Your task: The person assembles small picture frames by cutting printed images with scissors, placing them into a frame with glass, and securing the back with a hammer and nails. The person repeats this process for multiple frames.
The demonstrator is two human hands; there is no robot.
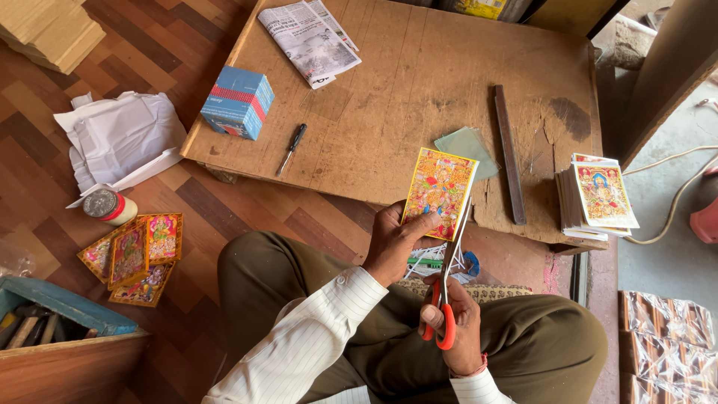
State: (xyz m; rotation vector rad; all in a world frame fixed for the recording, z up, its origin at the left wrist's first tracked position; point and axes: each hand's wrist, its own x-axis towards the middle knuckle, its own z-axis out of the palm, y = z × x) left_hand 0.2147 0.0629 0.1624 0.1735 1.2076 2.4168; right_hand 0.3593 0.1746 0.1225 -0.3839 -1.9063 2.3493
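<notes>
While I sit cross-legged on the patterned wood floor, the low worn plywood work board lies right in front of my knees. On it, far edge: folded newspaper. Left edge: blue cardboard box w/ a red band, and just beside it a black-handled screwdriver. Centre-right: dark flat metal bar, long and narrow, w/ a pale green translucent sheet near it. Rt corner: stack of bright printed picture cards w/ white borders, overhanging the board edge.

Floor, left: crumpled white paper, small round tin w/ a red band, a fan of glossy orange-gold trimmed cards, open wooden tool box w/ a blue edge.

My left hand pinches the lower edge of a yellow-bordered picture card, held upright over the board's near edge. My right hand is closed through the orange-red loops of steel scissors; blades run up along the card's rt edge, touching it. Nothing blocks either hand.
</notes>
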